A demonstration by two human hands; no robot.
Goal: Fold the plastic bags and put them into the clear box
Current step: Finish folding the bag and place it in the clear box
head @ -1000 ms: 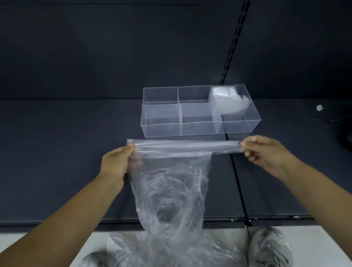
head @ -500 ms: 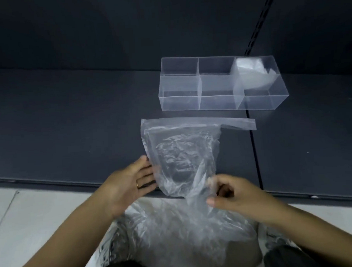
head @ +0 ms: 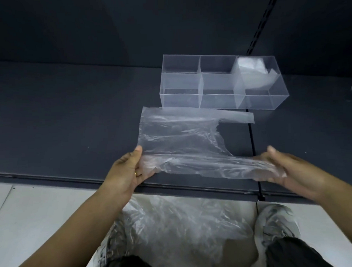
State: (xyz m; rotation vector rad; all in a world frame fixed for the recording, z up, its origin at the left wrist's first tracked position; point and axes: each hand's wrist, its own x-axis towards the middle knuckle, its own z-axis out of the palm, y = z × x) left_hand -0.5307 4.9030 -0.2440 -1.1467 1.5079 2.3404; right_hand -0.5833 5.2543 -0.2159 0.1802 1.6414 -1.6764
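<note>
floor (head: 33, 210) behind grips: pile of loose bags (head: 175, 224), unfolded, count unclear | left grip (head: 130, 169) and right grip (head: 281, 167) clamped on near edge of plastic bag (head: 181, 137), spread on counter (head: 69, 117) just beyond, fold only begun | clear box (head: 216, 101) further beyond: one folded bag (head: 251, 69) in far-right compartment | right grip's hold veiled by plastic

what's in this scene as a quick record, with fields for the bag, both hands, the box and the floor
surface: dark shelf
plastic bag: spread on the shelf in front of the box, near edge held at both ends
left hand: pinches the bag's near-left corner, thumb on top
right hand: holds the bag's near-right end
clear box: divided into compartments, with a folded bag at its far-right end
floor: pile of loose bags beside a shoe
</note>
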